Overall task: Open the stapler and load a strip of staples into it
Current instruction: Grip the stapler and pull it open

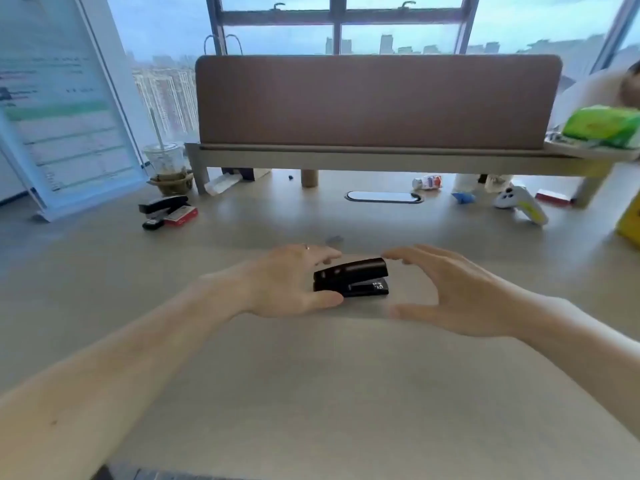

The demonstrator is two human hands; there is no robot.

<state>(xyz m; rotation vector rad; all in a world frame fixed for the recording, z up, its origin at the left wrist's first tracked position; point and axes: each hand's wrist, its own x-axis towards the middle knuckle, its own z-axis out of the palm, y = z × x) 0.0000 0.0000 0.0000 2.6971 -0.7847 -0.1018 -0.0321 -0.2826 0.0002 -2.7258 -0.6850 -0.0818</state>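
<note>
A black stapler (351,277) lies closed on the beige desk (311,375), its nose pointing right. My left hand (287,282) cups its rear end, thumb at the near side and fingers over the far side, touching it. My right hand (450,292) hovers just right of the nose with fingers spread and curved, not touching the stapler. A small grey strip, possibly staples (334,239), rests on the desk just beyond my left fingers.
At the back left are a second black stapler (162,204), a red staple box (181,215), a plastic cup (166,164) and a monitor (59,105). A brown divider (377,102) spans the rear. A white controller (519,202) and a yellow box (630,220) lie right.
</note>
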